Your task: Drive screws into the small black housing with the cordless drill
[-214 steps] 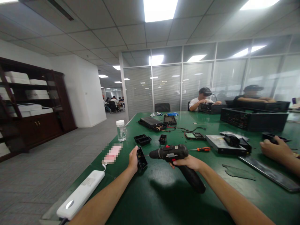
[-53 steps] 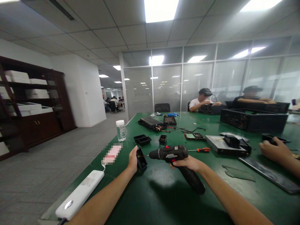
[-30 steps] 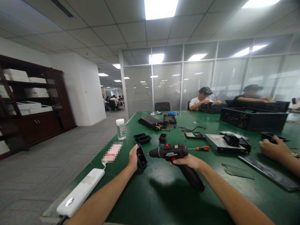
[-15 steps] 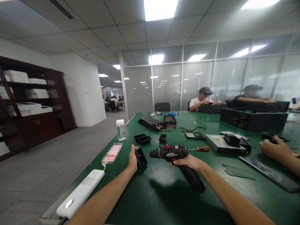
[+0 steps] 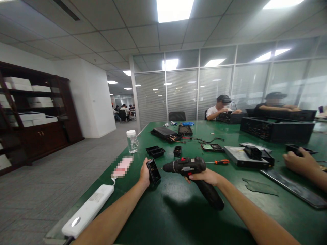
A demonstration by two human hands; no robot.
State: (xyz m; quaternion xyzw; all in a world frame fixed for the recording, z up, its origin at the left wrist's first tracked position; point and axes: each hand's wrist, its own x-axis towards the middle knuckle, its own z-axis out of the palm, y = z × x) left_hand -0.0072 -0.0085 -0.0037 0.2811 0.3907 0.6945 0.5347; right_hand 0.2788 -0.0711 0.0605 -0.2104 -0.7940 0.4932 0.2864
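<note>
My left hand [image 5: 145, 174] is closed around the left side of a small black box-like plastic part [image 5: 154, 174], tilted so its open side faces right. In my right hand [image 5: 204, 177] is a black cordless drill [image 5: 186, 166], gripped by its handle and pointing left. Its thin bit reaches to the open face of the black part; whether the tip touches anything inside I cannot make out. Beyond them lie black plastic trays [image 5: 155, 151] and a smaller black tray [image 5: 177, 151]. An orange-handled screwdriver [image 5: 221, 162] lies just behind the drill.
A white power strip [image 5: 88, 209] lies along the left table edge, near a clear bottle [image 5: 132, 142]. To the right are a silver-topped drive [image 5: 242, 156], a dark flat panel [image 5: 293, 187] and another person's hand [image 5: 298, 160]. Black computer cases [image 5: 277, 129] stand farther back.
The black part in my left hand has turned very slightly, showing a little more of its inside. The drill has barely moved.
</note>
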